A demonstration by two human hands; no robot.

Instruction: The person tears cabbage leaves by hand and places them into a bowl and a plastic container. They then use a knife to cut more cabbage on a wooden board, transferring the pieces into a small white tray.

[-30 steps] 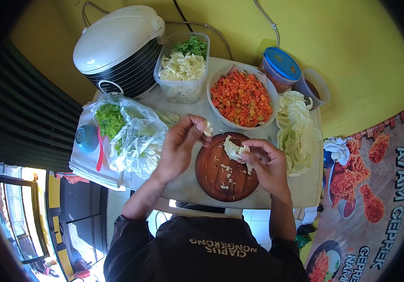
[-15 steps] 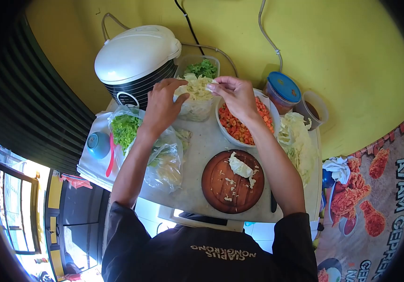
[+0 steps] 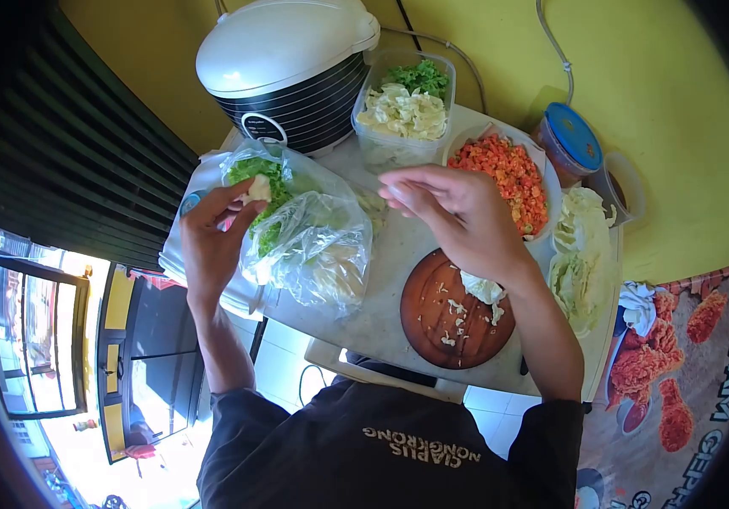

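Observation:
Between the fingertips of my left hand (image 3: 220,229) is a small pale cabbage piece (image 3: 257,190), above a clear plastic bag (image 3: 318,254) with green lettuce (image 3: 267,182) in it. My right hand (image 3: 458,208) is over the table, near the bowl of chopped orange-red vegetables (image 3: 504,174); its fingers are pressed together and what they hold, if anything, is too small to name. Behind it stands a clear container (image 3: 398,153) with chopped cabbage (image 3: 405,112) and green leaves. A cabbage chunk (image 3: 481,287) and scraps lie on the round wooden board (image 3: 432,331), partly behind my right forearm.
A white and black rice cooker (image 3: 296,59) stands at the back left. At the right are a blue-lidded tub (image 3: 574,140), a container of brown liquid (image 3: 623,188) and cabbage leaves (image 3: 580,254). A dark knife handle (image 3: 524,365) shows near the front edge.
Both hands have left the cabbage container. My left hand has moved left and toward me, over the bag, with a cabbage piece now visible; my right hand is nearer. The view has shifted.

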